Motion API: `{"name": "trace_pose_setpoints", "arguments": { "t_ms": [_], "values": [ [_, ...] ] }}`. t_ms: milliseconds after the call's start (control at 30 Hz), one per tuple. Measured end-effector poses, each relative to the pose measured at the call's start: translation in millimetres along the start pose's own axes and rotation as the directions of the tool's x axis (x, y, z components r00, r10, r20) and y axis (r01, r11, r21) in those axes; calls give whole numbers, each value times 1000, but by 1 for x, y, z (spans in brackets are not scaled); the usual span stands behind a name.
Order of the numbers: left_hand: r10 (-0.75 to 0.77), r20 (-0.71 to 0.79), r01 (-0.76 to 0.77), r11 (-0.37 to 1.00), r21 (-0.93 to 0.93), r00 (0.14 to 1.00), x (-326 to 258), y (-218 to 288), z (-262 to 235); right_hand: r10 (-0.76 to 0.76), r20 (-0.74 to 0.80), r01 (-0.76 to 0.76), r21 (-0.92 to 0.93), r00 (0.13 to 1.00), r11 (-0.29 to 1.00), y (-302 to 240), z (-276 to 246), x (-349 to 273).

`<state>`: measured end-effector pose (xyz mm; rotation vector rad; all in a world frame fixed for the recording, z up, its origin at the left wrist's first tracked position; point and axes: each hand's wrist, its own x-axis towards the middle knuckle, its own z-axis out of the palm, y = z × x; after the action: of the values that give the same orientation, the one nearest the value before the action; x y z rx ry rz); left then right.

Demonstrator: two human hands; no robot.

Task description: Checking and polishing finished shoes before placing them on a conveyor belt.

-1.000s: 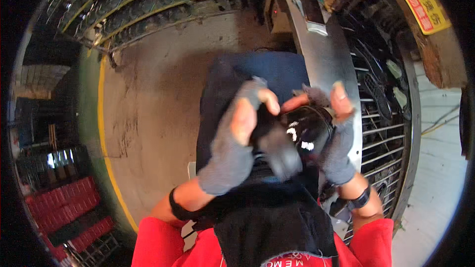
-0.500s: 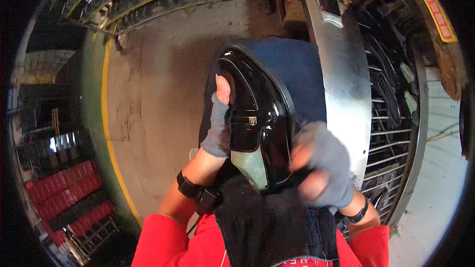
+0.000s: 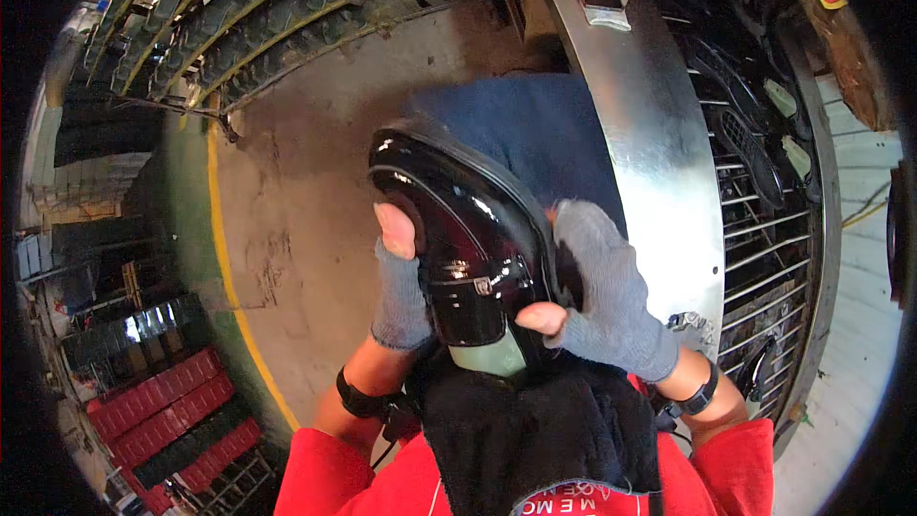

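I hold a glossy black shoe (image 3: pixel 468 229) upright in front of me, toe pointing away, its pale green lining showing at the near end. My left hand (image 3: pixel 399 272), in a grey fingerless glove, grips the shoe's left side with the thumb on the upper. My right hand (image 3: pixel 597 291), gloved the same way, wraps the right side with the thumb across the heel opening. A black cloth (image 3: pixel 540 430) lies on my lap just below the shoe. Blue trousers (image 3: pixel 535 129) show behind the shoe.
A curved shiny metal panel (image 3: pixel 640 143) and a wire rack (image 3: pixel 764 258) holding dark shoe parts stand at my right. Bare concrete floor (image 3: pixel 306 162) with a yellow line (image 3: pixel 229 268) lies to the left. Red crates (image 3: pixel 158 416) sit at the lower left, shelving (image 3: pixel 267 0) curves across the top.
A second ago both hands were bunched over the shoe near my lap. The shoe has since been raised and turned upright, and my right hand moved up from the heel to its right side.
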<state>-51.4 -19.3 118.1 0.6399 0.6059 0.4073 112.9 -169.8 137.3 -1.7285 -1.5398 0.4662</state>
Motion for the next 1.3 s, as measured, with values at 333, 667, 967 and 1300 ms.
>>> {"name": "trace_pose_setpoints", "arguments": {
  "t_ms": [333,667,967,1300],
  "values": [
    [18,21,-21,992,122,1000,-19,4,19,324,-16,-252,593,946,765,-35,1,23],
    [238,71,-245,864,439,969,-18,0,30,65,-129,-11,376,989,926,-28,-30,55],
    [452,361,-569,742,355,815,50,60,44,222,423,-338,878,878,-338,24,27,32],
    [279,276,-388,754,530,920,84,48,32,297,623,-551,781,724,-295,65,50,-20]
  ]
}}
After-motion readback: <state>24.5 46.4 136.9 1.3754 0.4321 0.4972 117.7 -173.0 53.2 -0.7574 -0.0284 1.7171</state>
